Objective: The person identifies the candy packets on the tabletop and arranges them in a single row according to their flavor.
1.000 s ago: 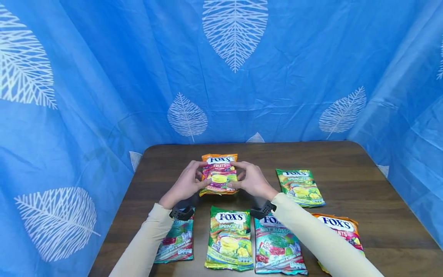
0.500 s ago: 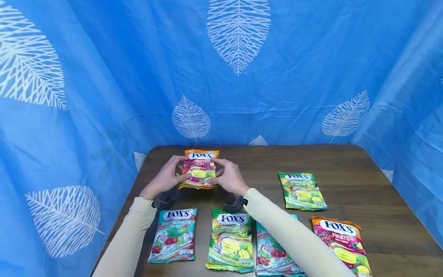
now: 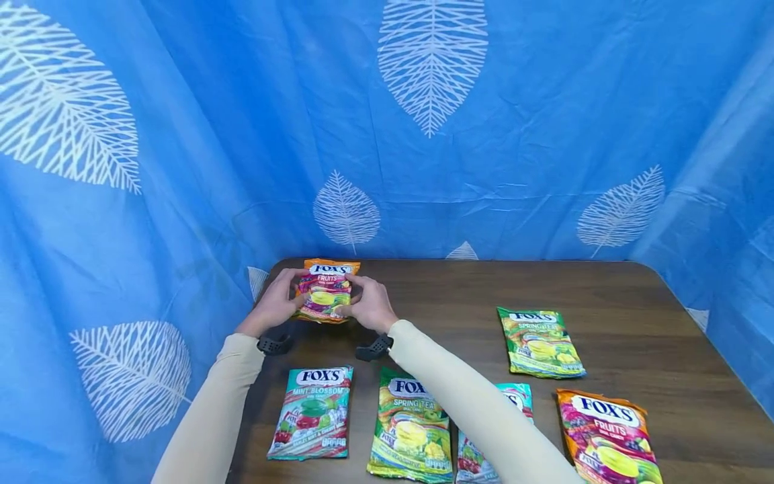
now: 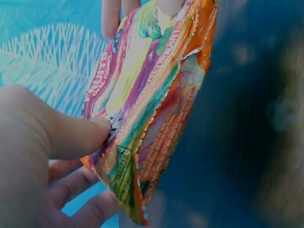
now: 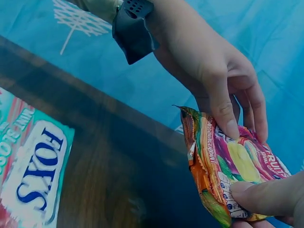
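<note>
The Fruits packet (image 3: 324, 290) has moved left over the bench (image 3: 447, 296). Left hand (image 3: 277, 302) and right hand (image 3: 370, 308) pinch it; the move seems unfinished.

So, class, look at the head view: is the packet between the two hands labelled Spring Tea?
No, the held packet between the left hand and right hand reads Fruits.

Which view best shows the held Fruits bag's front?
The head view: the Fruits bag shows its FOX'S logo and name clearly. Left wrist has it close but steeply angled, lower edge foremost; right wrist, angled too, partly behind the right thumb.
</note>
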Available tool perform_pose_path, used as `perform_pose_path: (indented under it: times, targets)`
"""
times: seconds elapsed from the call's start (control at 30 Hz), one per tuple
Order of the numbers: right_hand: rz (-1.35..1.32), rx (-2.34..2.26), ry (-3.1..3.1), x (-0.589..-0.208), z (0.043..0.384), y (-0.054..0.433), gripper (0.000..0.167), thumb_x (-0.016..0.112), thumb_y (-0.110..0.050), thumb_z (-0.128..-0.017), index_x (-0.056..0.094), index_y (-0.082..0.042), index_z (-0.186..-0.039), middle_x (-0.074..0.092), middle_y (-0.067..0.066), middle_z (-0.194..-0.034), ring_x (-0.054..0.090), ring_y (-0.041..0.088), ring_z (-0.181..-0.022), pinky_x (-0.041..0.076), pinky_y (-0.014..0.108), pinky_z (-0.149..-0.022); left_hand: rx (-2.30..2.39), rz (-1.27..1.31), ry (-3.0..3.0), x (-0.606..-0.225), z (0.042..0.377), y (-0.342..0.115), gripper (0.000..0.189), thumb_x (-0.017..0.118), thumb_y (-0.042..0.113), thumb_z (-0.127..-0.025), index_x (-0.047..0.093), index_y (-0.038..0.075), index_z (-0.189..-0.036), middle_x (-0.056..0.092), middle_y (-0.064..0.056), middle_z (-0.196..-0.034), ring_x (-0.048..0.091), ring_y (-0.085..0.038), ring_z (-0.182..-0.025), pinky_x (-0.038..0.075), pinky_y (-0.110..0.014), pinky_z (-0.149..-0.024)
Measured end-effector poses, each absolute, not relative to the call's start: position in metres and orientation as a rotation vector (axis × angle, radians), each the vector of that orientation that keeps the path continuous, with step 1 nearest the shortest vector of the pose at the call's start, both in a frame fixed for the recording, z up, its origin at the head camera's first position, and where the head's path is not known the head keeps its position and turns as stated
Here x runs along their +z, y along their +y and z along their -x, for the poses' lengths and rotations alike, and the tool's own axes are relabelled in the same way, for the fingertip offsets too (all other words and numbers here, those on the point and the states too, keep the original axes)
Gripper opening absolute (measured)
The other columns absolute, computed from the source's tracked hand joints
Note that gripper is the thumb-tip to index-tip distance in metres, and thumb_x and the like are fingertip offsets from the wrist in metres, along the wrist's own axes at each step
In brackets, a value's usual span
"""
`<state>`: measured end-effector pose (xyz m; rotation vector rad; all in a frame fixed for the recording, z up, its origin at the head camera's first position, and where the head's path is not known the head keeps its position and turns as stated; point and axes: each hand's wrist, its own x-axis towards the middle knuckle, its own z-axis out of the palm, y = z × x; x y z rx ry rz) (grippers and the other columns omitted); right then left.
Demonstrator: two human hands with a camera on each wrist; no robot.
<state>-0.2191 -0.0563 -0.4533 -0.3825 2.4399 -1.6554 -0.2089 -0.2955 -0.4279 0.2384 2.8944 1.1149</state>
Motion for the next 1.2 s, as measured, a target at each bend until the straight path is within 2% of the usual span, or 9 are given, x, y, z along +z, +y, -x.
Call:
perform_pose_path:
  times: [0.33, 0.67, 0.97, 1.1, 1.2]
  targets:
    - [0.361, -1.677, 2.413, -0.459, 0.225, -0.086, 0.074, 0.092, -0.005, -0.089, 0.061, -0.008, -0.156, 0.066, 0.013, -0.131, 0.064, 0.016, -0.081, 0.059, 0.026, -0.068, 1.180, -0.112, 2.862, -0.433, 0.211, -0.318, 0.050, 0.063, 0.005, -0.110, 0.047, -0.005, -0.156, 0.049, -0.027, -0.141, 0.051, -0.043, -0.119, 0.053, -0.058, -0.103]
    - [0.382, -1.728, 2.377, -0.475, 0.230, -0.116, 0.074, 0.089, 0.003, -0.090, 0.058, -0.003, -0.156, 0.068, 0.017, -0.139, 0.070, 0.014, -0.086, 0.063, 0.028, -0.076, 1.164, 0.031, 2.837, -0.444, 0.219, -0.336, 0.049, 0.057, 0.005, -0.112, 0.044, -0.004, -0.158, 0.047, -0.030, -0.147, 0.050, -0.048, -0.131, 0.045, -0.066, -0.113]
    - [0.342, -1.671, 2.425, -0.490, 0.233, -0.133, 0.076, 0.088, 0.006, -0.088, 0.057, -0.002, -0.157, 0.067, 0.015, -0.132, 0.061, 0.015, -0.087, 0.061, 0.027, -0.081, 1.112, 0.131, 2.843, -0.463, 0.222, -0.340, 0.057, 0.060, 0.001, -0.108, 0.041, -0.004, -0.161, 0.041, -0.032, -0.154, 0.044, -0.052, -0.139, 0.036, -0.067, -0.121]
    - [0.322, -1.661, 2.412, -0.494, 0.230, -0.135, 0.076, 0.087, 0.006, -0.090, 0.055, -0.003, -0.159, 0.064, 0.017, -0.136, 0.062, 0.016, -0.092, 0.062, 0.029, -0.088, 1.120, 0.151, 2.838, -0.470, 0.222, -0.341, 0.059, 0.061, 0.000, -0.107, 0.041, -0.003, -0.163, 0.039, -0.032, -0.157, 0.042, -0.053, -0.142, 0.035, -0.067, -0.121]
    - [0.341, -1.645, 2.411, -0.495, 0.230, -0.134, 0.076, 0.087, 0.005, -0.091, 0.055, -0.003, -0.159, 0.063, 0.018, -0.137, 0.063, 0.016, -0.092, 0.062, 0.029, -0.088, 1.112, 0.179, 2.828, -0.472, 0.221, -0.342, 0.060, 0.061, 0.001, -0.108, 0.040, -0.002, -0.164, 0.037, -0.031, -0.159, 0.040, -0.054, -0.143, 0.035, -0.068, -0.121]
